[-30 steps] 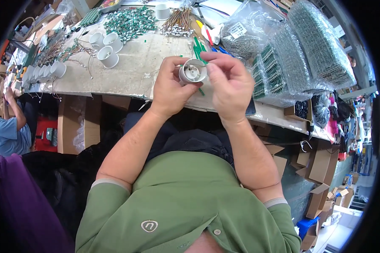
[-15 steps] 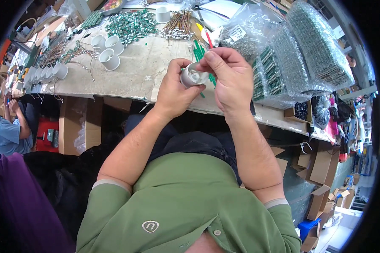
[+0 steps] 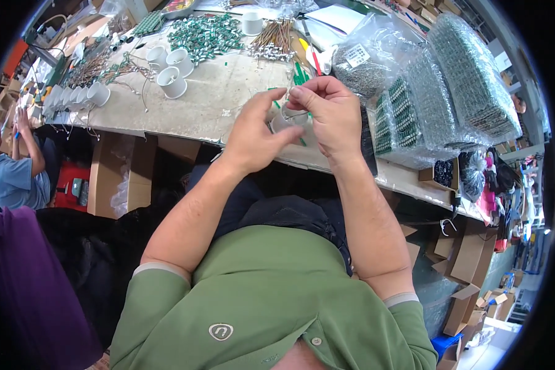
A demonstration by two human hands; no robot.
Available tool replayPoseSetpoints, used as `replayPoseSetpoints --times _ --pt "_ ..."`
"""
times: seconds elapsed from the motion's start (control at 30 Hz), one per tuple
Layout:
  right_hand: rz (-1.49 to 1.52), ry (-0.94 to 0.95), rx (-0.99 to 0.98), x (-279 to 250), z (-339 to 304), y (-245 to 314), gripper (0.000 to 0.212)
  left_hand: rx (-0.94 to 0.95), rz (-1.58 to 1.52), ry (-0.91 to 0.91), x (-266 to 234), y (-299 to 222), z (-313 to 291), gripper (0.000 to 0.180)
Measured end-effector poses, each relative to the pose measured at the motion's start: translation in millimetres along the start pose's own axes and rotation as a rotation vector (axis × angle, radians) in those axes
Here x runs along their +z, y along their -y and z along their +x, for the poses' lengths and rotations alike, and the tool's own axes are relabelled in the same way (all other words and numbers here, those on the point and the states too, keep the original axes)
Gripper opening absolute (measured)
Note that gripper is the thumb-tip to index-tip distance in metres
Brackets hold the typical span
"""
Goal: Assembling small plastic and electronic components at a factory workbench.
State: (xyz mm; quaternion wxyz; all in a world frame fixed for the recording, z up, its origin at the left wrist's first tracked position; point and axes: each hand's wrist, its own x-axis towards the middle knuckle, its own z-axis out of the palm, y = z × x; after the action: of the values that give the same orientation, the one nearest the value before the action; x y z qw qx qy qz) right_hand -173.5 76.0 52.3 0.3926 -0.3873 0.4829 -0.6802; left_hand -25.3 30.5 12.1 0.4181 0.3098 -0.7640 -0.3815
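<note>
A white plastic cup (image 3: pixel 282 121) stands at the front of the table between my hands, partly hidden by them. My left hand (image 3: pixel 256 131) is spread beside it, the fingers apart and the thumb, a little blurred, in front of the cup. Just above the cup's rim, my right hand (image 3: pixel 334 114) is closed in a pinch of thumb and forefinger. Whatever the pinch holds is too small to make out. Behind my right hand lie green strips (image 3: pixel 300 74) and a red-handled tool (image 3: pixel 316 61).
More white cups (image 3: pixel 172 82) stand to the left, with a row of them (image 3: pixel 97 94) farther left. Green-and-white small parts (image 3: pixel 203 34) and brown wires (image 3: pixel 272 38) are heaped at the back. Bubble-wrapped stacks of boards (image 3: pixel 475 77) fill the right. A person (image 3: pixel 18 172) sits at far left.
My left hand has loosened from the cup and its fingers have spread. The cup is now lower between my hands. My right hand has drawn up out of the cup, still pinched.
</note>
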Motion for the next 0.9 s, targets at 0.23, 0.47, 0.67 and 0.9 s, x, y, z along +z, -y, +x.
replayPoseSetpoints --times 0.23,0.47,0.67,0.9 --pt "-0.297 0.018 0.024 -7.6 5.0 3.9 0.009 0.121 -0.079 0.048 -19.3 -0.5 15.3 0.027" --pt "-0.214 0.045 0.041 -3.2 -2.1 -0.9 0.012 0.05 -0.214 0.058 -20.5 -0.8 12.0 0.013" --pt "-0.269 0.069 0.016 2.0 -4.3 0.3 0.012 -0.101 -0.357 -0.018 -21.0 5.6 14.2 0.008" --pt "-0.689 0.063 -0.326 -19.1 -10.5 -0.9 0.012 -0.188 -0.398 0.002 -4.0 13.5 26.7 0.012"
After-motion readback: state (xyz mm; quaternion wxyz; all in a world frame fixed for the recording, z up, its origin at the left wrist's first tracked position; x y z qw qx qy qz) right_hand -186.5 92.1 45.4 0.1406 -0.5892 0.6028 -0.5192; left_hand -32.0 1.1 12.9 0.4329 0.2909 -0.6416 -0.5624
